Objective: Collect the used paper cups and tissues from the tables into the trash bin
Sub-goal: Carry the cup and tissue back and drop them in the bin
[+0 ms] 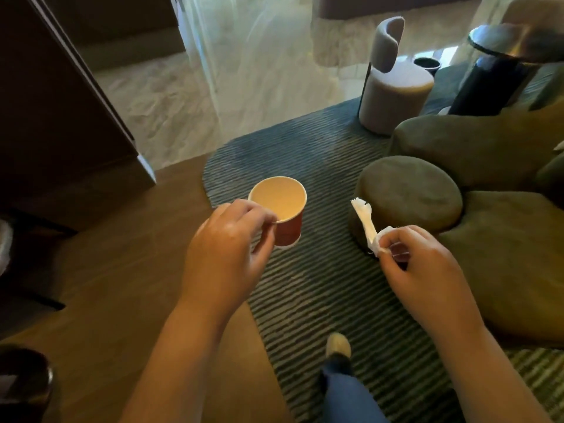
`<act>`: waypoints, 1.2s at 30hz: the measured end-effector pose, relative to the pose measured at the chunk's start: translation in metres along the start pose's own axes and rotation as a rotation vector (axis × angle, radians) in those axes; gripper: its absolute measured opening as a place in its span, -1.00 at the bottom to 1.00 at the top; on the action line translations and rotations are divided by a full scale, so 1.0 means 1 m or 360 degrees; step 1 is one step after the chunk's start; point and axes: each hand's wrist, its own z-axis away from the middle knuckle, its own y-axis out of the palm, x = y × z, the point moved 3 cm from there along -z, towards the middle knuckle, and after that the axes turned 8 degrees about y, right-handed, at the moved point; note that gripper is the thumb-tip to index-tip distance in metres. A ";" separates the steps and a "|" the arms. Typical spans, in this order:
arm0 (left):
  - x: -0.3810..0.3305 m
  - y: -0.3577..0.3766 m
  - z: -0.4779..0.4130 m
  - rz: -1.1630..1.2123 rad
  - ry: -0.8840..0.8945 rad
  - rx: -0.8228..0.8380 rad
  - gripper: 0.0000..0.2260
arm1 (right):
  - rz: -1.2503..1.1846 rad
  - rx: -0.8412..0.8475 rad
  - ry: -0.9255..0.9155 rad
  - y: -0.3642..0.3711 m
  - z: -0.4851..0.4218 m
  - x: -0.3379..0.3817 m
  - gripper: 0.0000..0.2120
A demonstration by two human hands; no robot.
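Head view: the left hand point(225, 239) pinches the rim of a red paper cup point(290, 228) between thumb and fingertips. The cup hangs upright over the edge of a striped rug point(305, 154), beside the wooden floor point(122, 254). The right hand point(427, 270) is curled round a crumpled white tissue point(366, 227), whose twisted tail sticks up loose, near a green cushioned seat point(409, 193).

The rim pinch is the weak point. It is a light grip on thin paper, so a swing or a knock could tilt or drop the cup, and any dregs would land on the rug. The tissue's free tail could snag or tear off.

The cup's inside looks pale and bare, though I cannot tell whether a little liquid remains. A dark round container point(24, 386), cut off at the lower left corner, may be the bin; its contents are unclear.
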 end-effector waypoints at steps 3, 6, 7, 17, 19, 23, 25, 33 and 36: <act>0.030 0.040 -0.064 -0.0051 0.0015 0.0042 -0.86 | -0.0044 -0.0018 0.0122 0.014 -0.071 -0.037 -0.87; 0.052 0.075 -0.135 -0.0054 -0.0035 0.0040 -0.89 | -0.0071 -0.0013 0.0092 0.019 -0.158 -0.052 -0.91; 0.056 0.086 -0.162 -0.0041 -0.0041 0.0040 -0.89 | -0.0067 -0.0010 0.0067 0.016 -0.189 -0.054 -0.92; 0.119 0.159 -0.371 -0.0005 -0.0056 0.0015 -0.90 | -0.0173 -0.0043 -0.0041 0.012 -0.452 -0.050 -0.90; 0.149 0.175 -0.401 -0.0028 -0.0099 0.0030 -0.89 | -0.0169 0.0050 -0.0064 0.039 -0.493 -0.048 -0.91; 0.218 0.210 -0.473 -0.0039 -0.0125 -0.0016 -0.89 | -0.0148 0.0121 -0.0177 0.086 -0.591 -0.038 -0.92; 0.254 0.226 -0.513 -0.0018 -0.0139 -0.0051 -0.90 | -0.0101 0.0132 -0.0225 0.104 -0.646 -0.030 -0.92; 0.354 0.289 -0.707 0.0010 -0.0046 -0.0006 -0.89 | -0.0093 0.0007 -0.0181 0.133 -0.842 -0.018 -0.97; 0.383 0.314 -0.760 0.0043 -0.0032 0.0059 -0.89 | 0.0030 -0.0070 -0.0129 0.133 -0.902 -0.033 -0.92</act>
